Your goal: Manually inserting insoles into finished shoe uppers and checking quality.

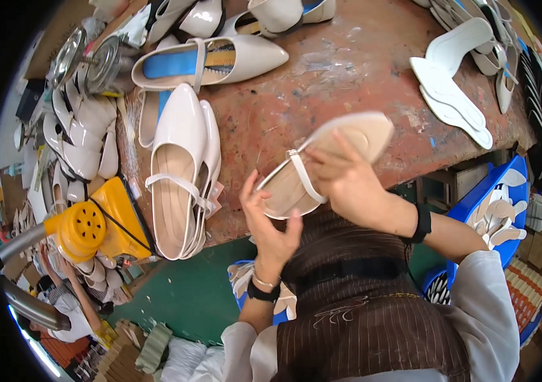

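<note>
A pale strapped shoe (270,205) is held in front of my body, tilted, its heel end toward my left. My left hand (270,239) grips this heel end between thumb and fingers. A beige insole (373,132) shows its broad front part at the toe end, slightly blurred; how far it sits inside the shoe I cannot tell. My right hand (350,181) is closed on the insole's front part, index finger stretched along it and the other fingers curled near the strap (306,178). The shoe's toe is hidden under the insole and my hand.
Glossy off-white shoes (178,143) stand on the worn red-brown table (322,76), at its left and far side. White insoles (452,105) lie stacked at right. A yellow machine (115,216) is at left. A blue bin (484,204) with insoles stands at right.
</note>
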Demonstrator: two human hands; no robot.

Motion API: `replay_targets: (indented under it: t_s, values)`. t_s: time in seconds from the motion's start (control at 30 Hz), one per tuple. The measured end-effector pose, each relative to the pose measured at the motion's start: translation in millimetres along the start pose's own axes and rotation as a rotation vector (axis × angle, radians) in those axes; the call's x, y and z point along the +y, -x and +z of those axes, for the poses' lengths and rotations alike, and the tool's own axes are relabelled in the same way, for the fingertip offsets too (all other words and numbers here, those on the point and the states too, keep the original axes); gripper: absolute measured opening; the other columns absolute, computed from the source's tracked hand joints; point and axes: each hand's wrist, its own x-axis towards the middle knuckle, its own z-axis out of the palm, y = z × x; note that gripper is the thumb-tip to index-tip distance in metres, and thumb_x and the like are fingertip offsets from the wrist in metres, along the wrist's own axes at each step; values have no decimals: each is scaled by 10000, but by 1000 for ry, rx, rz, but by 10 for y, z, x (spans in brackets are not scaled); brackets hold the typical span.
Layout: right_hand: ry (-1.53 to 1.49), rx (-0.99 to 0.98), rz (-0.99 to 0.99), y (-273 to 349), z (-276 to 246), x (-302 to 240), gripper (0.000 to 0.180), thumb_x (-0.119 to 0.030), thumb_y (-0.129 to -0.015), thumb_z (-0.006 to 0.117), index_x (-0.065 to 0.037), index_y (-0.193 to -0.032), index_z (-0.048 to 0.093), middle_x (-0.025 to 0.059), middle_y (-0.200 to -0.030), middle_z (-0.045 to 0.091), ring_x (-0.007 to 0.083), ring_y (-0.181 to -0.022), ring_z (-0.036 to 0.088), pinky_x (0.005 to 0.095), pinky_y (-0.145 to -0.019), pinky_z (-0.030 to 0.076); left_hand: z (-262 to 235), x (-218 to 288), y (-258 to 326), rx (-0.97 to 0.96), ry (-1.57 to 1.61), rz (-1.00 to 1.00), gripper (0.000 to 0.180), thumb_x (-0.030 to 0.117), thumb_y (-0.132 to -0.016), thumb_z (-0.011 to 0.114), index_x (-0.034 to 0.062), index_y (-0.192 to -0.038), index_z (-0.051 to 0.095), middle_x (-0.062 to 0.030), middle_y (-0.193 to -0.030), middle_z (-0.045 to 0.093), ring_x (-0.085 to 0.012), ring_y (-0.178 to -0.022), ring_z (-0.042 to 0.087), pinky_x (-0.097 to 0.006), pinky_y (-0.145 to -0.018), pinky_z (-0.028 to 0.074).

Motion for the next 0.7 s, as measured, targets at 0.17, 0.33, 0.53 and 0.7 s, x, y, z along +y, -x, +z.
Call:
replay_targets:
  t_s: [0.17,0.33,0.53,0.7]
  values:
    - [274,599,498,-367,-291,478,375,-53,-749,679,-51,-1123,694,144,-1135,682,346,-1172,595,578,-1077,351,289,636,175,-236,-312,58,625,157,-816,733,-14,-1348,451,-286,-1532,309,-465,-1248,459,-492,-1053,403]
    - [-579,166,482,-78,-594,173,455,-91,-805,672,-29,-1247,580,295,-1267,561,459,-1146,582,559,-1095,369,402,825,88,-513,-603,76,521,165,-804,735,18,-1283,595,-159,-1478,467,-356,-842,592,-412,-654,575]
    - [-3,198,266,285,-47,-240,427,-91,-818,592,1,-1234,575,291,-1155,593,422,-1132,599,561,-1137,321,453,691,107,-560,-722,173,352,217,-796,743,43,-1100,715,-128,-1253,607,-343,-795,585,-405,-598,570]
    - [-12,-253,459,-470,-196,157,474,-93,-825,585,121,-1246,551,307,-1196,591,436,-1204,566,527,-1174,275,416,733,30,-538,-657,197,325,244,-808,741,50,-1067,714,-95,-1245,620,-323,-803,579,-380,-582,555]
